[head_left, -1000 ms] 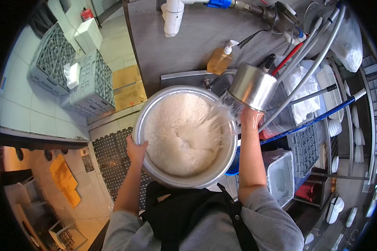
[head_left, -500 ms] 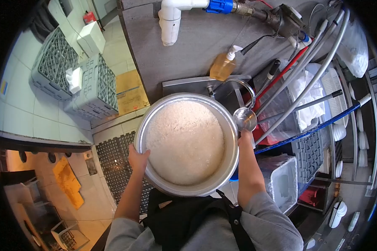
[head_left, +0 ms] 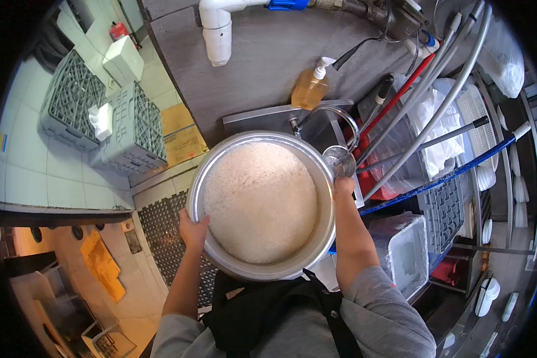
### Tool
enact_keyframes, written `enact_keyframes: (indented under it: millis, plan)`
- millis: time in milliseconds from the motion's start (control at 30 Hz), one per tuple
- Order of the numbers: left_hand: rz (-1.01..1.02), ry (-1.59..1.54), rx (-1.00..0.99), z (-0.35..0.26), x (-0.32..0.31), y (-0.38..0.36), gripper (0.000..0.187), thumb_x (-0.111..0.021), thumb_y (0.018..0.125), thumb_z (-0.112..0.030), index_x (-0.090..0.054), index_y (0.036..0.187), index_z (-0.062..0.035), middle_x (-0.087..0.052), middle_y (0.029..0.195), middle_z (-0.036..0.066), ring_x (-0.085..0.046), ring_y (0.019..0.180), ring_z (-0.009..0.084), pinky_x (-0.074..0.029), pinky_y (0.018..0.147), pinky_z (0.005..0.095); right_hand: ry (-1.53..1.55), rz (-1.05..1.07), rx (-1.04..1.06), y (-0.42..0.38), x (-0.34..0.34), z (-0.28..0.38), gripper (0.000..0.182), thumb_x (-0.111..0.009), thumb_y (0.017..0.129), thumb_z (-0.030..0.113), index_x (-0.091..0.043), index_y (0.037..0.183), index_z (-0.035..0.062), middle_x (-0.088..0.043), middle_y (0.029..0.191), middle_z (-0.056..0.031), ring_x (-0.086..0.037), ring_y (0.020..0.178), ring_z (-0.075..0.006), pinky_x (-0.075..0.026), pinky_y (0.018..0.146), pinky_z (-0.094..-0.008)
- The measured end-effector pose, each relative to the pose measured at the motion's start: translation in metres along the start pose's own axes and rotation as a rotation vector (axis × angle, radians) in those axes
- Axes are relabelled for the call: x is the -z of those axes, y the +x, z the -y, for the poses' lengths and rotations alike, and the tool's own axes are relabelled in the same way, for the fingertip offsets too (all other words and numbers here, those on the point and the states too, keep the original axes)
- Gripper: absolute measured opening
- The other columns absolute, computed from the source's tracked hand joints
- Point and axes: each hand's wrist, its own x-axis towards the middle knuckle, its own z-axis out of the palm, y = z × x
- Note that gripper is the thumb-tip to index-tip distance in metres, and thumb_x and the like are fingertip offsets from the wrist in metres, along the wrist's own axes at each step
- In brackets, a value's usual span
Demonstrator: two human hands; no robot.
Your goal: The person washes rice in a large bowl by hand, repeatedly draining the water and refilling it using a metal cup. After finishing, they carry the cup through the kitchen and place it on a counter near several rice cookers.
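Note:
A large round metal pot (head_left: pixel 329 215) is held close in front of my body. White rice (head_left: pixel 259 203) fills much of it, its surface sloping and wet-looking in the lower part. My left hand (head_left: pixel 194 231) grips the pot's left side, thumb over the rim and fingers underneath. My right hand (head_left: pixel 343 187) is closed at the pot's right side; its fingers are partly hidden. Just beyond those fingers, a round shiny metal ladle (head_left: pixel 340 160) shows its bowl beside the rim. Its handle is hidden, apparently inside my right hand.
Behind the pot stand a metal sink (head_left: pixel 244 121), a curved faucet (head_left: pixel 346 116) and a soap pump bottle (head_left: pixel 310 88). Several long poles (head_left: pixel 438 113) lean at the right above a plastic-lined bin (head_left: pixel 406 253). Grey crates (head_left: pixel 131 128) and a perforated black mat (head_left: pixel 161 230) are at the left.
The view has shifted slightly, and the pot is a little further left in it. The ladle has tilted beside the rim. Both hands keep their places on the pot.

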Motion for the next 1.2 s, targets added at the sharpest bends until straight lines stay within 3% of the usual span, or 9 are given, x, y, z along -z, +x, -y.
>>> enact_keyframes:
  millis: [433, 600, 767, 833, 867, 967, 1033, 1133, 1200]
  plan:
    - [-0.009, 0.024, -0.009, 0.005, -0.003, 0.0, 0.055, -0.074, 0.06, -0.017, -0.046, 0.106, -0.0045, -0.061, 0.091, 0.018, -0.06, 0.082, 0.0317, -0.046, 0.073, 0.0378, -0.238, 0.121, 0.175, 0.023, -0.011, -0.02, 0.023, -0.054, 0.075, 0.01, -0.063, 0.087, -0.0069, -0.063, 0.09, -0.022, -0.063, 0.084, -0.0298, -0.048, 0.069, -0.0353]
    - [-0.015, 0.017, 0.001, 0.018, -0.01, 0.004, 0.051, -0.074, 0.062, -0.017, -0.046, 0.104, -0.0043, -0.061, 0.088, 0.018, -0.061, 0.08, 0.0301, -0.046, 0.072, 0.0378, 0.185, 0.056, -0.141, 0.003, -0.005, 0.0, 0.022, -0.053, 0.076, 0.011, -0.063, 0.086, -0.006, -0.064, 0.088, -0.0204, -0.064, 0.081, -0.0293, -0.048, 0.067, -0.0355]
    - [-0.075, 0.058, -0.058, 0.003, -0.005, -0.004, 0.046, -0.073, 0.063, -0.012, -0.046, 0.098, -0.0024, -0.062, 0.089, 0.015, -0.061, 0.079, 0.026, -0.047, 0.071, 0.0338, -1.302, 0.168, 0.81, 0.025, -0.005, -0.018, 0.023, -0.047, 0.08, 0.016, -0.069, 0.085, 0.0084, -0.065, 0.095, -0.0103, -0.064, 0.084, -0.0195, -0.052, 0.068, -0.0335]
    - [-0.046, 0.03, 0.021, 0.023, -0.006, 0.005, 0.047, -0.073, 0.062, -0.014, -0.047, 0.1, -0.0025, -0.062, 0.089, 0.017, -0.061, 0.081, 0.0294, -0.047, 0.073, 0.0363, -1.05, 0.156, 0.504, 0.059, -0.029, -0.037, 0.024, -0.047, 0.081, 0.017, -0.068, 0.09, 0.0093, -0.064, 0.099, -0.0085, -0.064, 0.088, -0.0219, -0.051, 0.073, -0.0356]
    - [-0.038, 0.047, 0.03, 0.016, -0.005, 0.002, 0.049, -0.073, 0.062, -0.015, -0.047, 0.101, -0.003, -0.062, 0.09, 0.019, -0.061, 0.083, 0.032, -0.047, 0.074, 0.0381, -1.312, 0.215, 0.746, 0.026, -0.003, -0.013, 0.024, -0.047, 0.082, 0.015, -0.068, 0.092, 0.0097, -0.064, 0.1, -0.0088, -0.063, 0.089, -0.0234, -0.051, 0.074, -0.0368]
    - [-0.031, 0.041, 0.019, 0.014, -0.004, 0.004, 0.05, -0.073, 0.061, -0.017, -0.047, 0.102, -0.0034, -0.062, 0.09, 0.02, -0.061, 0.084, 0.0353, -0.047, 0.075, 0.0403, -1.135, 0.178, 0.658, 0.036, -0.012, -0.02, 0.026, -0.045, 0.084, 0.016, -0.066, 0.095, 0.0053, -0.064, 0.098, -0.0115, -0.063, 0.088, -0.0231, -0.051, 0.072, -0.0343]
    - [-0.02, 0.048, 0.017, 0.019, -0.005, 0.003, 0.05, -0.073, 0.061, -0.017, -0.047, 0.102, -0.0035, -0.062, 0.091, 0.02, -0.061, 0.084, 0.0356, -0.047, 0.075, 0.0405, -0.373, 0.134, 0.193, 0.039, -0.018, -0.027, 0.022, -0.051, 0.08, 0.013, -0.065, 0.09, -0.001, -0.064, 0.094, -0.0162, -0.063, 0.086, -0.0263, -0.05, 0.071, -0.0352]
    - [-0.009, 0.076, 0.011, 0.008, 0.001, 0.001, 0.051, -0.073, 0.061, -0.018, -0.047, 0.103, -0.0036, -0.062, 0.091, 0.02, -0.061, 0.084, 0.0353, -0.047, 0.074, 0.0408, 0.086, 0.07, -0.048, 0.037, -0.02, -0.026, 0.022, -0.054, 0.077, 0.012, -0.063, 0.087, -0.0055, -0.064, 0.09, -0.0198, -0.063, 0.082, -0.0288, -0.048, 0.069, -0.0359]
    - [-0.008, 0.05, 0.0, 0.012, -0.002, 0.001, 0.051, -0.073, 0.061, -0.019, -0.047, 0.103, -0.0035, -0.062, 0.09, 0.021, -0.061, 0.084, 0.0351, -0.046, 0.073, 0.0408, 0.027, 0.114, 0.035, 0.024, -0.011, -0.018, 0.021, -0.052, 0.077, 0.011, -0.062, 0.086, -0.0054, -0.064, 0.087, -0.0192, -0.063, 0.078, -0.0282, -0.048, 0.067, -0.0356]
